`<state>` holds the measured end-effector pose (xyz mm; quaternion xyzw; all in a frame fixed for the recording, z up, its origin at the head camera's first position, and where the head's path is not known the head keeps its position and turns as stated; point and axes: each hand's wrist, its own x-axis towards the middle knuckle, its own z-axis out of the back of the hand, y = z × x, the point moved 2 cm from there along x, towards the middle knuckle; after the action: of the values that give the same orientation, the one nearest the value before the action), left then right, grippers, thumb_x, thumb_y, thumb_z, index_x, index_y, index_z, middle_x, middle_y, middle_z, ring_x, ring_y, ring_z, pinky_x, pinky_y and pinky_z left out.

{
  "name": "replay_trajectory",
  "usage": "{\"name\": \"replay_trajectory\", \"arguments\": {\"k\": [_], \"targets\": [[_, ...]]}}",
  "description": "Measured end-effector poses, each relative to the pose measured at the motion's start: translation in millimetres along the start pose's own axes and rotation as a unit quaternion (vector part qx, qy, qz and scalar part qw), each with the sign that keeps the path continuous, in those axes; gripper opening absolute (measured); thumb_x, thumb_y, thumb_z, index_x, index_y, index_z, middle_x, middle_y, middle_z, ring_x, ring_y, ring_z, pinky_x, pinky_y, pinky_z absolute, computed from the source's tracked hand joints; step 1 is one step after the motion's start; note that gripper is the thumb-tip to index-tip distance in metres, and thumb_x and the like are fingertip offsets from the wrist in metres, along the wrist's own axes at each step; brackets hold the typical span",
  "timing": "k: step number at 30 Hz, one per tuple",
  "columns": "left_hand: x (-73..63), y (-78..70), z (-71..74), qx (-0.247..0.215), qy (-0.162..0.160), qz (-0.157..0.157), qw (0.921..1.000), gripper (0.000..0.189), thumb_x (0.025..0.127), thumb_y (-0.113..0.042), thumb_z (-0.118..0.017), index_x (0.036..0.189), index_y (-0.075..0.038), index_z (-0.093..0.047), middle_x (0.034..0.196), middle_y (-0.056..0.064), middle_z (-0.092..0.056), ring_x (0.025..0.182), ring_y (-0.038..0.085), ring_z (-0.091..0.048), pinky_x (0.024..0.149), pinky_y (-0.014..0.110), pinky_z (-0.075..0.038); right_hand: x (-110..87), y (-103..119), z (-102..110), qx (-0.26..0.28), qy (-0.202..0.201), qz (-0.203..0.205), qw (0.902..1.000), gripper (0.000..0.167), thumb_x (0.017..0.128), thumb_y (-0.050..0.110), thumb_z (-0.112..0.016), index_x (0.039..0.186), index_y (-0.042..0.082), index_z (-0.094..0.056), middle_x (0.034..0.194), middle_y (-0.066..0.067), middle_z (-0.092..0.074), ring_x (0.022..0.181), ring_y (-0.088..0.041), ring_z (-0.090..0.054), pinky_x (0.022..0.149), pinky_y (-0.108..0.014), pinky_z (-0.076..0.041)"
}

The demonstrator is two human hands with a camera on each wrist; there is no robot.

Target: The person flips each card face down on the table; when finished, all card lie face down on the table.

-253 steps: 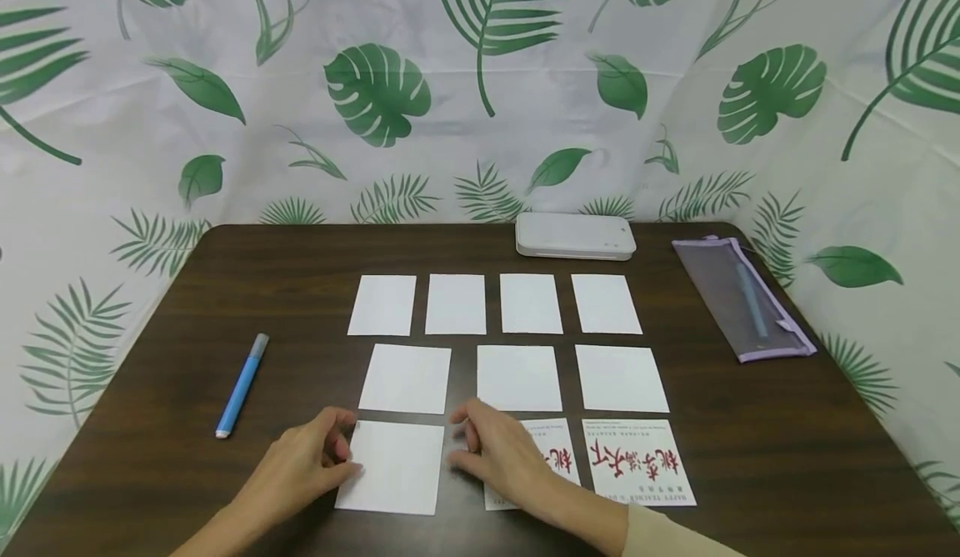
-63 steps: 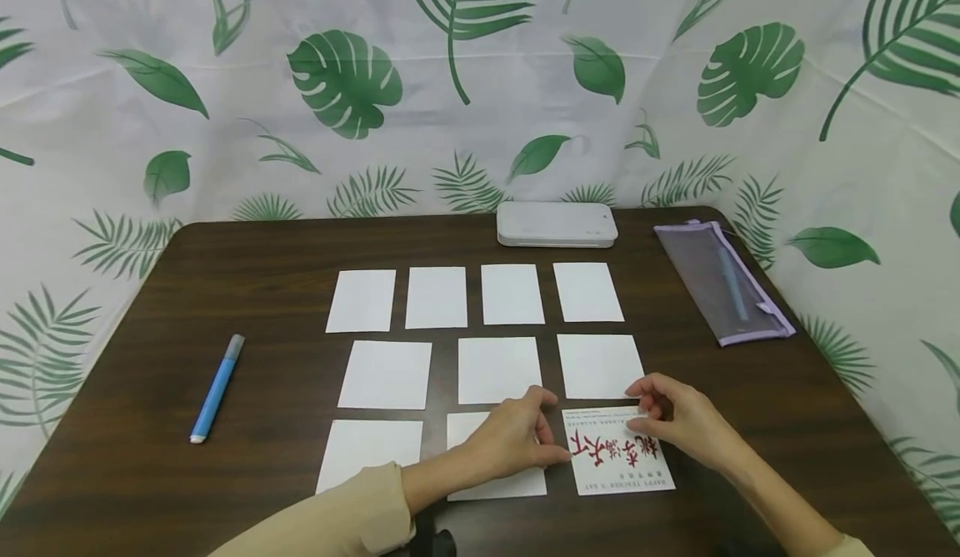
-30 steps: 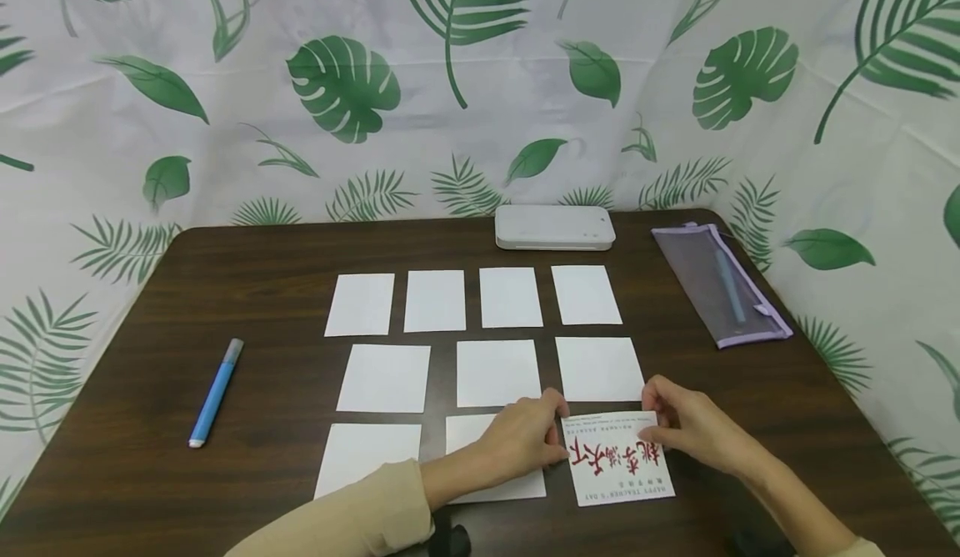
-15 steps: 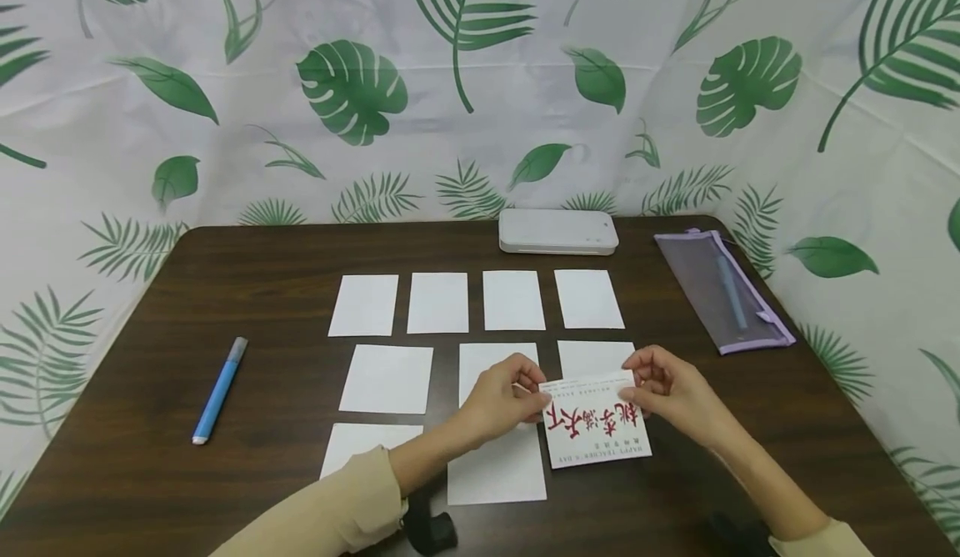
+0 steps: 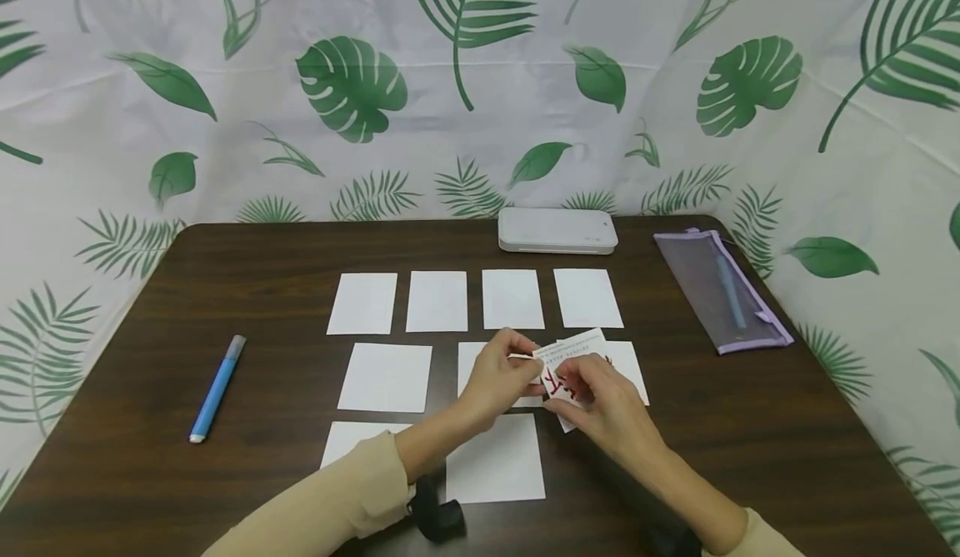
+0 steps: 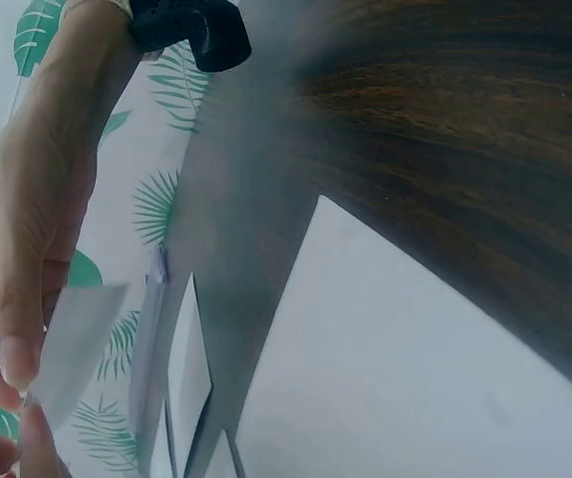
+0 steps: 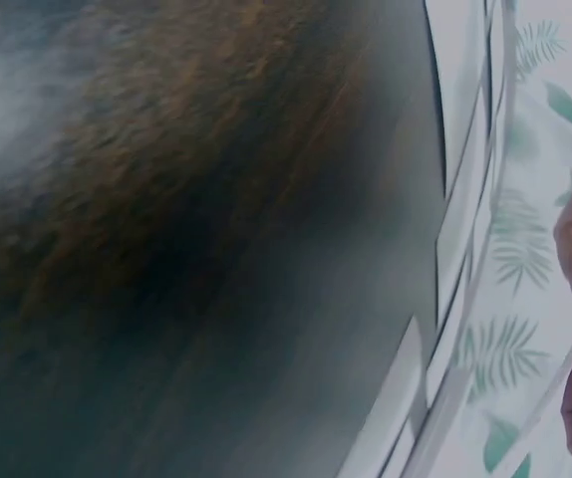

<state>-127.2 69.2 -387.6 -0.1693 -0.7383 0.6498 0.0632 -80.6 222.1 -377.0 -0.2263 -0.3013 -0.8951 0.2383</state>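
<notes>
Between my hands, raised above the table, is a white card [image 5: 572, 348] with red printed characters and small text, tilted with its printed face partly showing. My left hand [image 5: 495, 378] pinches its left edge. Across its front, my right hand [image 5: 611, 407] grips it with fingers and thumb, covering much of the print. In the left wrist view, the card's pale side [image 6: 75, 344] shows near the fingertips. Beneath the hands lie a blank card [image 5: 626, 369] and a partly covered card [image 5: 468, 361]. Another blank card [image 5: 495, 461] lies in front of the left hand.
Four-across blank cards [image 5: 363, 304] make the back row on the dark wooden table [image 5: 262, 290]. A blue marker [image 5: 217, 388] lies left. A white case [image 5: 557, 231] stands at the back edge, and a purple mesh pouch [image 5: 720, 294] holding a pen lies right.
The bottom middle card was turned from print to blank side. The bottom right card was then lifted off the table, moved up and left, and tilted as my right hand came inward.
</notes>
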Motion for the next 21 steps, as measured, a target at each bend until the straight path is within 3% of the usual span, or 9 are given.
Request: {"name": "replay_trajectory", "arguments": {"k": [5,9,11,13,16,18,21], "targets": [[-1.8,-10.6,-5.0,0.012,-0.006,-0.034,0.9993,0.019,0.084,0.004,-0.053,0.102,0.005,-0.049,0.102,0.018,-0.060,0.078,0.013,-0.063,0.064,0.026,-0.056,3.2,6.7,3.4,-0.040,-0.020,0.019,0.9988,0.043,0.059,0.001,-0.086,0.095,0.004,-0.062,0.077,0.001,-0.057,0.063,-0.005,-0.051,0.056,-0.010,-0.043],[-2.4,-19.9,-5.0,0.037,0.002,-0.095,0.9948,0.020,0.087,-0.002,-0.055,0.106,0.003,-0.051,0.110,0.016,-0.058,0.089,0.017,-0.063,0.068,0.027,-0.056,8.7,9.4,11.9,-0.054,-0.053,0.051,0.9958,0.042,0.062,-0.010,-0.080,0.099,0.001,-0.064,0.078,-0.003,-0.060,0.062,-0.008,-0.056,0.053,-0.015,-0.047],[-0.8,-19.8,-1.5,0.056,-0.009,-0.119,0.9913,0.022,0.088,-0.006,-0.059,0.109,0.001,-0.052,0.113,0.014,-0.058,0.095,0.021,-0.062,0.071,0.028,-0.056,11.7,6.4,17.1,-0.047,-0.074,0.044,0.9952,0.043,0.061,-0.013,-0.079,0.100,-0.001,-0.065,0.077,-0.005,-0.061,0.063,-0.010,-0.056,0.054,-0.015,-0.047],[1.1,-16.4,3.7,0.078,-0.034,-0.124,0.9886,0.026,0.088,-0.008,-0.062,0.112,-0.001,-0.053,0.114,0.013,-0.059,0.099,0.024,-0.062,0.077,0.031,-0.055,14.0,-0.2,21.9,-0.031,-0.093,0.008,0.9951,0.041,0.062,-0.015,-0.078,0.099,-0.002,-0.065,0.077,-0.005,-0.062,0.063,-0.009,-0.057,0.054,-0.013,-0.047],[3.8,-6.5,12.7,0.118,-0.082,-0.108,0.9838,0.035,0.085,-0.009,-0.067,0.117,-0.003,-0.054,0.116,0.014,-0.059,0.102,0.026,-0.060,0.083,0.034,-0.051,14.4,-14.0,26.9,0.019,-0.109,-0.071,0.9913,0.036,0.067,-0.014,-0.076,0.100,-0.002,-0.066,0.076,-0.005,-0.062,0.065,-0.004,-0.056,0.056,-0.010,-0.046],[4.3,-1.0,17.3,0.137,-0.102,-0.089,0.9813,0.041,0.083,-0.008,-0.069,0.121,-0.005,-0.054,0.117,0.013,-0.059,0.102,0.025,-0.059,0.082,0.033,-0.049,13.3,-22.8,28.8,0.059,-0.109,-0.123,0.9846,0.033,0.072,-0.012,-0.073,0.102,-0.003,-0.065,0.076,-0.006,-0.063,0.064,-0.001,-0.055,0.054,-0.009,-0.045],[5.4,5.5,21.8,0.136,-0.106,-0.072,0.9823,0.046,0.081,-0.006,-0.071,0.125,-0.007,-0.056,0.114,0.011,-0.061,0.098,0.023,-0.061,0.072,0.025,-0.050,11.1,-32.9,29.2,0.125,-0.098,-0.179,0.9709,0.032,0.077,-0.009,-0.070,0.108,-0.005,-0.062,0.079,-0.010,-0.061,0.063,0.000,-0.054,0.052,-0.013,-0.046]]}}
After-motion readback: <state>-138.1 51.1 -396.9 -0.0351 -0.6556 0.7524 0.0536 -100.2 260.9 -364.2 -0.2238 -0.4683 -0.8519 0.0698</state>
